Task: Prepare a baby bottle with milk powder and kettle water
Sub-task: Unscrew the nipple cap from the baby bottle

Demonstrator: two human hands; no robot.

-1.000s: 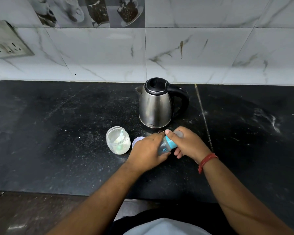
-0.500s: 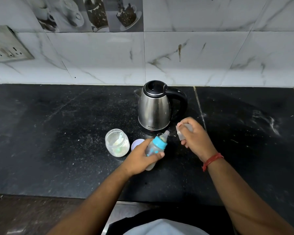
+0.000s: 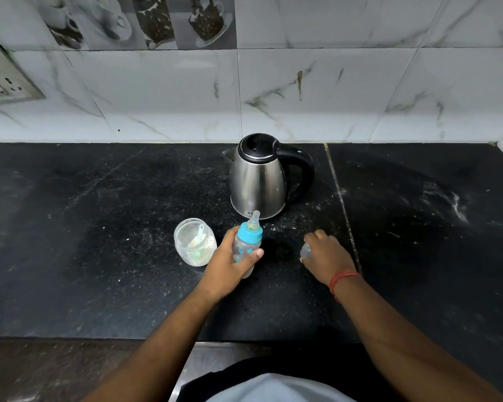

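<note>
1. Black stone counter (image 3: 99, 256), marble-look tiles behind, socket plate (image 3: 3, 79) up at 10 o'clock.
2. Kettle (image 3: 259, 181) standing at 12 o'clock of the hands, lid down, handle to 3 o'clock, spout to 9.
3. Left hand (image 3: 227, 268) wrapped round the bottle (image 3: 246, 248), thumb across the front, fingers behind; bottle near upright, long axis leaning slightly toward 12, teat (image 3: 254, 220) on top, blue collar (image 3: 249, 232) on.
4. Right hand (image 3: 324, 256) low on the counter at 3 o'clock of the bottle, fingers curled over a small clear cap (image 3: 305, 250); cap mostly hidden, so whether resting on the stone or only held, cannot tell.
5. Open jar (image 3: 195, 242) just beside the left hand at 9 o'clock, white powder and a scoop (image 3: 200, 232) inside.
6. Judging the step: cap being parked, collar next to unscrew.
7. Key relation: collar sits at 9 to 10 o'clock from the right fingers, near; right hand free once the cap is dropped, left already bracing the body. Twist about the bottle's upright axis looks the likely call.
8. Risk, as a guess: jar close enough to be knocked by the left elbow or wrist.
</note>
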